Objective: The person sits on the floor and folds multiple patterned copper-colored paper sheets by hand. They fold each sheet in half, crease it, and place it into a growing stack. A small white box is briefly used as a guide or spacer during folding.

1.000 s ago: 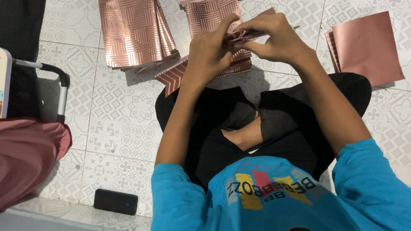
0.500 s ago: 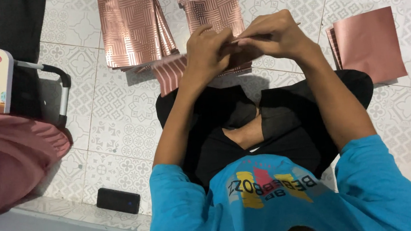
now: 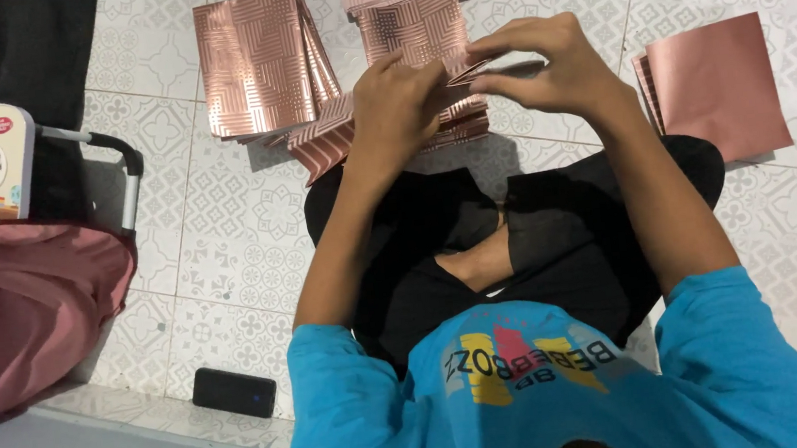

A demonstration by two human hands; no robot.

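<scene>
Pinching rose-gold sheet (image 3: pixel 473 69), both hands (image 3: pixel 492 83)

Glossy rose-gold foil-like paper sheets (image 3: pixel 256 62), matt patterned floor tiles (image 3: pixel 225 241), possibly ceramic, pink cloth (image 3: pixel 17 309)

I'm sitting cross-legged on the patterned tile floor (image 3: pixel 227 260), both hands up in front of me. My left hand (image 3: pixel 401 97) and right hand (image 3: pixel 554 68) meet on a folded rose-gold sheet (image 3: pixel 473 68), fingers (image 3: pixel 507 36) pinched along its edge. Just past them there's a striped stack (image 3: pixel 332 141), with a geometric-print stack (image 3: pixel 256 62) far left of it. A plain pink stack (image 3: pixel 722 91) lies to the right. A black phone (image 3: pixel 233 392) sits near left, beside a pink cushion (image 3: pixel 17 309).
</scene>
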